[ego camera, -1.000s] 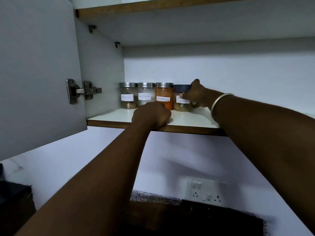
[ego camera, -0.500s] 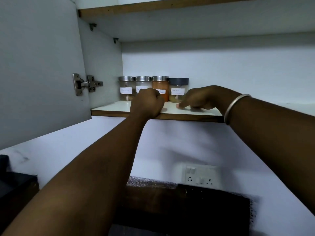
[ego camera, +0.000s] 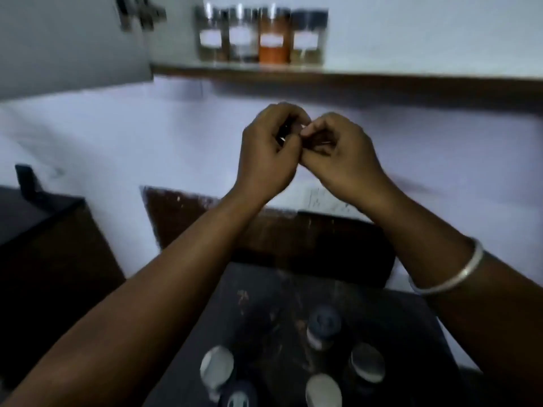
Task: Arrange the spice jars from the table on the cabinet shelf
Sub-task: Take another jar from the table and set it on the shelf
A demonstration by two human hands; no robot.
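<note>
Although the picture is blurred, 5 spice jars (ego camera: 323,324) can be made out on the dark worktop (ego camera: 405,318), nearest the camera and well below both hands: 3 with pale lids, among them a pale-lidded jar (ego camera: 216,366), and 2 with dark lids. They are judged to be waiting their turn for the shelf, which would explain why they are grouped within easy reach.

Above them, the left hand (ego camera: 264,151) and the right hand (ego camera: 343,154) are held together in mid-air, fingertips touching, fingers curled inward. No jar is gripped; whether something small is pinched between the fingers cannot be told. A bangle (ego camera: 452,277) is worn on the right forearm. The hands are judged to be between 2 fetches.

Beyond and above the grip, 4 shelved jars (ego camera: 261,33) stand in a row at the left end of the cabinet shelf (ego camera: 382,76), side by side, labels outward, the third filled with orange powder. Bare shelf is seen to their right. To the left, the open cabinet door (ego camera: 67,39) hangs beside the shelf and should be minded on the next lift.
</note>
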